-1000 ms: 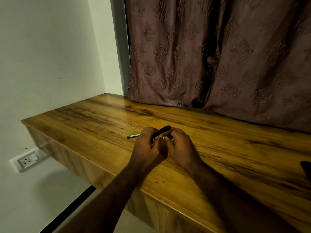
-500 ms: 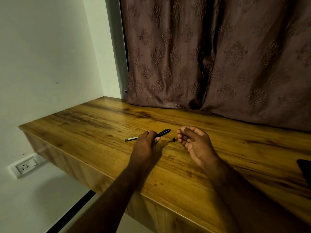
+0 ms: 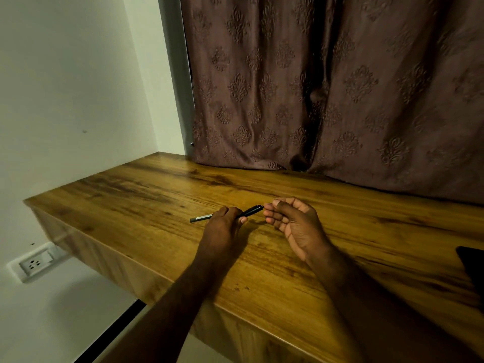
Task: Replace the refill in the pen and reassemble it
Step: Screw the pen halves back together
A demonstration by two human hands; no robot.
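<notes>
A slim black pen (image 3: pixel 251 211) with a grey left end (image 3: pixel 201 218) lies slanted on the wooden desk (image 3: pixel 146 195). My left hand (image 3: pixel 222 231) grips its middle from above and presses it to the desk, hiding that stretch. My right hand (image 3: pixel 293 224) is palm-up just to the right. Its thumb and forefinger pinch the pen's black right end, and the other fingers are curled. I cannot tell whether a small loose part sits between those fingertips.
A brown patterned curtain (image 3: pixel 340 87) hangs along the desk's back edge. A dark flat object (image 3: pixel 472 268) lies at the right border. The desk's left end meets a white wall with a socket (image 3: pixel 34 263) below. The front edge runs under my forearms.
My right hand pulled away from the pen and opened, then came back and closed its fingertips on the pen's right end. A small black piece seen on the desk between my hands is gone from view.
</notes>
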